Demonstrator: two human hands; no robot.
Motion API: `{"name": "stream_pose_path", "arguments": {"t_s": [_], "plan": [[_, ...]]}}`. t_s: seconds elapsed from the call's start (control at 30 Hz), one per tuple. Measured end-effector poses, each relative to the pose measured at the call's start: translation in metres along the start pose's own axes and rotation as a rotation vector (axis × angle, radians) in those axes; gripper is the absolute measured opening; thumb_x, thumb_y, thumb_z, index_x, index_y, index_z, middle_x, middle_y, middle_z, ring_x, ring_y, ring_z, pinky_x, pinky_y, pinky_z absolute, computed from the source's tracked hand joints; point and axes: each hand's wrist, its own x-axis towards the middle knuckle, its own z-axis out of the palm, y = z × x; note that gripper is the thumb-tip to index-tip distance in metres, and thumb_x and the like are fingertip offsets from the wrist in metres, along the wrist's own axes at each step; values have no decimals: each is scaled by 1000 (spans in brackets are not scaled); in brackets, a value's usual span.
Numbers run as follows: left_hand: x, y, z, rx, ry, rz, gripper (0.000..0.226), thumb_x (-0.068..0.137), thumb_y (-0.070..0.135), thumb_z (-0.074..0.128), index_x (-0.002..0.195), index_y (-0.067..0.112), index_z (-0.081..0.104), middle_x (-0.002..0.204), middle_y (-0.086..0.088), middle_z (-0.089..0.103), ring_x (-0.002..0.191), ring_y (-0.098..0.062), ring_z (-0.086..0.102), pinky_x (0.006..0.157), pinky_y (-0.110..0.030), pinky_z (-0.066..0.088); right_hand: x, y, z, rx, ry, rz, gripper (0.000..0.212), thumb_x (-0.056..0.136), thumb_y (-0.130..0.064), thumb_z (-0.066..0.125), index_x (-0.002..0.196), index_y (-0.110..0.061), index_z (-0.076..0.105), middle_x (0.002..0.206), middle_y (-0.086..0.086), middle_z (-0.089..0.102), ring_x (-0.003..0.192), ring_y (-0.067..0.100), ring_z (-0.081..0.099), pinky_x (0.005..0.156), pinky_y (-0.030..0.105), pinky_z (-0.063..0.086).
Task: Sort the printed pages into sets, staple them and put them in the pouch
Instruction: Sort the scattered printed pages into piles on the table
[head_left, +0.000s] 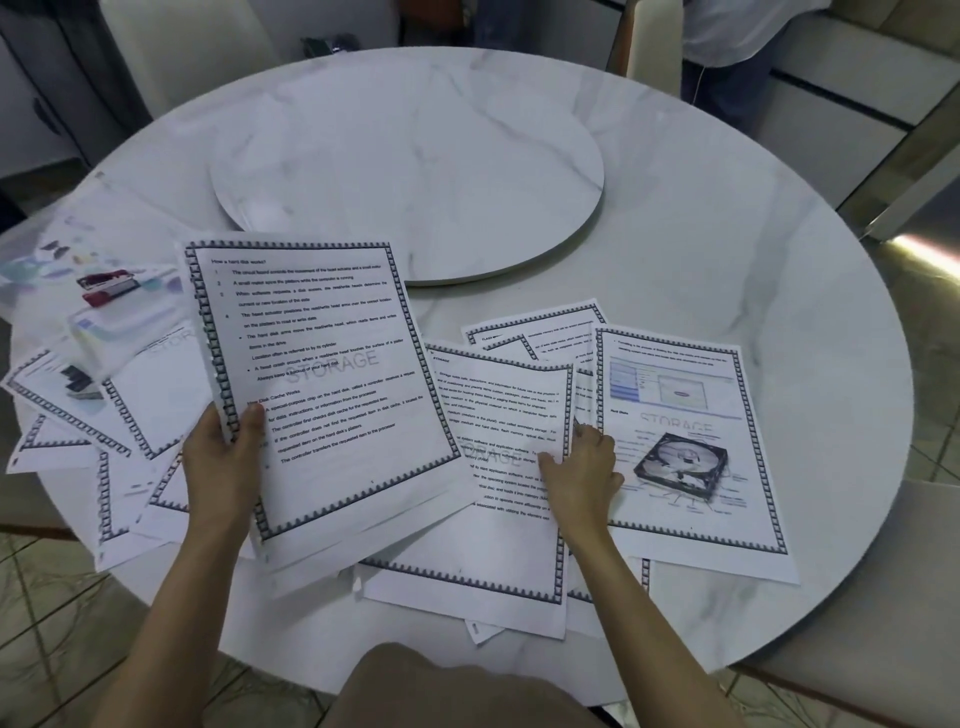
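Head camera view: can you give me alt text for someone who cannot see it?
A person's left hand holds up a sheaf of printed pages while the right hand pinches the edge of a text page lying on a round marble table. More bordered pages lie scattered around, and a red stapler sits at far left.

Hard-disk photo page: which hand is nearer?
Right. The right hand pinches a sheet just beside the hard-disk photo page; the left hand grips a text page farther left.
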Motion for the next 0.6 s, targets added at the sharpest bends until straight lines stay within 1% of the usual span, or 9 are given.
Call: {"name": "stream_pose_path", "arguments": {"t_s": [0.03,0.1,0.17,0.2,0.27,0.33,0.43,0.5,0.6], "plan": [[0,0,0,1,-1,0,32,96,14,46,123,0,53,126,-19,57,113,-31,54,87,-30,39,1,0,1,76,3,-20,35,86,-14,60,119,-7,51,117,12,47,108,28,48,93,37,35],[1,-1,-1,7,-1,9,31,96,15,46,123,0,53,125,-19,57,107,-27,55,85,-29,38,1,2,-1,233,-1,-84,8,86,-6,55,93,-10,54,98,12,47,85,24,49,72,23,37],[3,-1,-3,7,1,11,31,96,15,46,121,-1,54,123,-19,58,100,-18,52,83,-27,37,1,3,-7,323,-7,-123,6,90,-7,52,84,-8,53,88,11,49,72,19,46,54,14,33],[4,-2,-4,5,4,12,30,96,15,46,121,-1,54,123,-19,58,99,-17,51,82,-27,37,2,5,-12,367,-15,-124,9,91,-9,52,86,-4,56,86,10,54,71,18,47,52,12,35],[5,-2,-6,4,14,10,30,96,14,47,120,-2,54,122,-19,58,99,-18,52,82,-26,37,7,5,-28,454,-37,-111,12,93,-14,53,93,-5,60,83,7,59,71,17,51,54,9,37],[7,-3,-8,-16,20,3,30,96,15,47,120,-1,54,122,-19,59,100,-21,54,83,-27,38,19,9,-50,486,-28,-112,11,93,-18,53,94,-9,60,80,4,59,69,16,51,57,16,41],[9,-5,-10,-21,27,2,31,96,15,47,121,-1,54,123,-18,58,102,-19,53,86,-28,39,48,29,-88,416,81,-132,22,92,-21,55,79,-4,58,70,9,55,65,19,47,54,27,36],[10,-7,-11,-15,25,4,31,96,16,47,121,-2,54,123,-19,58,103,-21,54,86,-28,39,70,50,-113,377,154,-109,28,90,-21,57,70,-2,55,66,13,55,67,22,48,59,30,38],[11,-9,-11,-13,16,0,31,96,16,47,121,-1,54,123,-19,58,102,-20,53,86,-29,39,98,83,-139,295,207,-39,30,89,-24,57,79,4,59,81,27,63,76,30,57,74,41,47]]}}
